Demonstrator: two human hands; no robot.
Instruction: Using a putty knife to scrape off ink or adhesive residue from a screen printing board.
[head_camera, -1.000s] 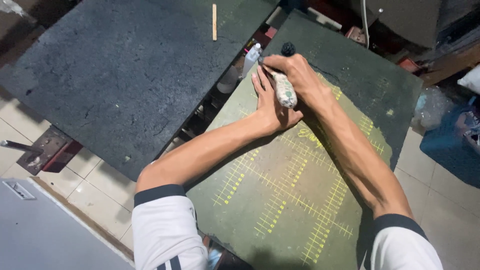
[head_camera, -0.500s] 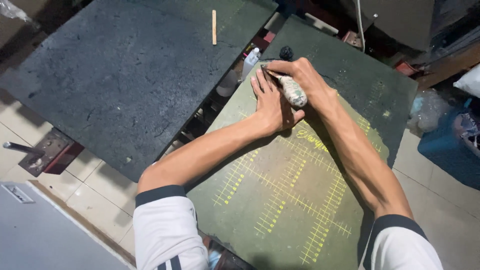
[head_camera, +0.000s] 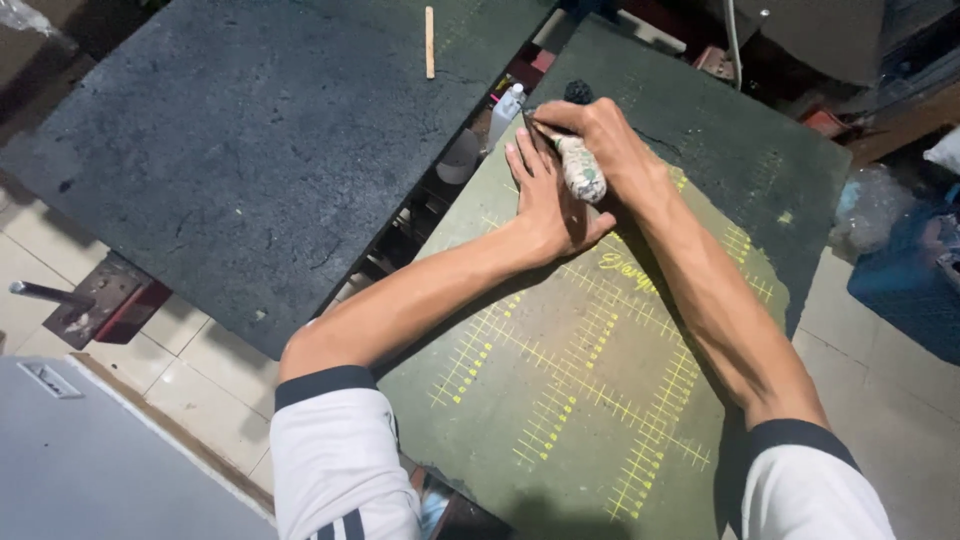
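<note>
Working at the far edge of a green bench marked with yellow grid lines, the right hand is wrapping its fingers around a stained tool handle, long axis slanting away leftward, while the left hand is lying flat, fingers spread, touching alongside.
</note>
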